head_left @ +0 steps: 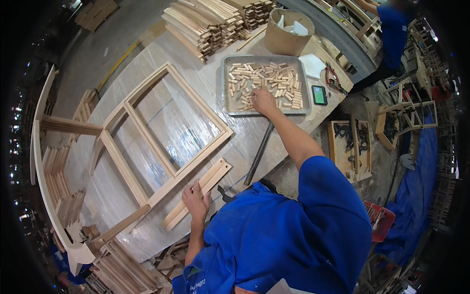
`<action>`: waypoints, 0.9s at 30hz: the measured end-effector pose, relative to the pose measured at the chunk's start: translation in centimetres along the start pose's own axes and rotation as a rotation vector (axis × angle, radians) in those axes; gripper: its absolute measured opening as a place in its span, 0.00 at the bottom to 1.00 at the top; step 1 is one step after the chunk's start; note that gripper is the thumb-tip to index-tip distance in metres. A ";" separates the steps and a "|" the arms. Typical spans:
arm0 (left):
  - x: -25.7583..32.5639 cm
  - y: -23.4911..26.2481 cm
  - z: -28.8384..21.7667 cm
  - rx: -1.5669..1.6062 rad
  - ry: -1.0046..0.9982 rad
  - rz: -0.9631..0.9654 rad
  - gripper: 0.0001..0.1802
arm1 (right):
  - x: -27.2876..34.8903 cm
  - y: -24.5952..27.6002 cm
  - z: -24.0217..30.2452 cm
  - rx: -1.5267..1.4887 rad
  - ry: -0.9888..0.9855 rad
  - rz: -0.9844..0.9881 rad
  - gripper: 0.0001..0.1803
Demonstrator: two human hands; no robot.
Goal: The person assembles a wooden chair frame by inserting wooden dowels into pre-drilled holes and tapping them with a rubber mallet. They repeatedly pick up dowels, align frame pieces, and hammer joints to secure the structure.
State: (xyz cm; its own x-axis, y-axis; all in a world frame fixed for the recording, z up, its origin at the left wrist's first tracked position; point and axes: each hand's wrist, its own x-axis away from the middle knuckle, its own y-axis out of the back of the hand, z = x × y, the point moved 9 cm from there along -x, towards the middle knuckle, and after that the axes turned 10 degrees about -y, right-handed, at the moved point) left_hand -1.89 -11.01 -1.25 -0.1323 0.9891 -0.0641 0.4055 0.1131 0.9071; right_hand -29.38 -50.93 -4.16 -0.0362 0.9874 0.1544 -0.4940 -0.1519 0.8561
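A pale wooden rail lies aslant at the table's near edge, with holes showing near its far end. My left hand is closed over the middle of it, fingers bent across the wood. To the right, my right hand reaches into a grey metal tray full of short wooden dowels. Its fingers are pinched together among the dowels; the dowel between them is mostly hidden. Left of the rail, a large curved wooden chair frame lies on the plastic-covered table.
A dark bar lies between tray and rail. Beyond the tray stand a round bin and stacked wooden strips. A small device with a lit screen and red-handled pliers sit right. Another person is at far right.
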 end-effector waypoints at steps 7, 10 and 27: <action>-0.6 0.1 -0.3 -0.002 -0.016 0.017 0.39 | 0.7 2.4 -2.2 -0.288 -0.020 -0.222 0.09; -0.2 -0.7 0.1 -0.048 0.003 -0.018 0.39 | 3.7 3.2 -1.6 -0.436 0.014 -0.155 0.08; -1.3 -1.0 -0.4 0.001 0.047 0.059 0.38 | 20.8 -7.3 9.3 -0.105 0.529 0.397 0.06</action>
State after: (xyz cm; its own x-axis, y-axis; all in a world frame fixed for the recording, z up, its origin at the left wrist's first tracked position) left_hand -2.51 -12.40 -1.92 -0.1500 0.9886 0.0090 0.4149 0.0547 0.9082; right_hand -18.41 -29.74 -2.61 -0.6409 0.7503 0.1621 -0.4364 -0.5299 0.7272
